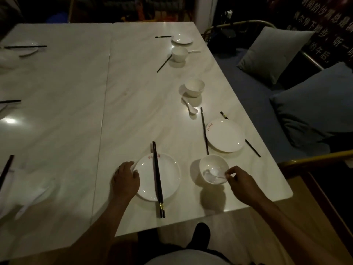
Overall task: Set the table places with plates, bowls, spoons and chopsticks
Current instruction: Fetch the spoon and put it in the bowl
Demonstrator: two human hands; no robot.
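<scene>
A white plate [168, 178] lies near the front edge of the white table [76, 111], with a pair of black chopsticks [158, 178] laid across it. My left hand [125, 180] rests against the plate's left rim, fingers touching it. To the right stands a white bowl [212, 163] holding a white spoon [214, 174]. My right hand [241, 181] pinches the spoon's handle at the bowl's right rim. Further right lies a second plate [225, 135] between two separated chopsticks [204, 131].
Along the right edge stand another bowl [194, 87] with a loose spoon [190, 107], a far bowl [179, 53] and a far plate [182, 38]. More chopsticks and dishes lie at the left side. Cushions [275, 54] sit on a bench to the right.
</scene>
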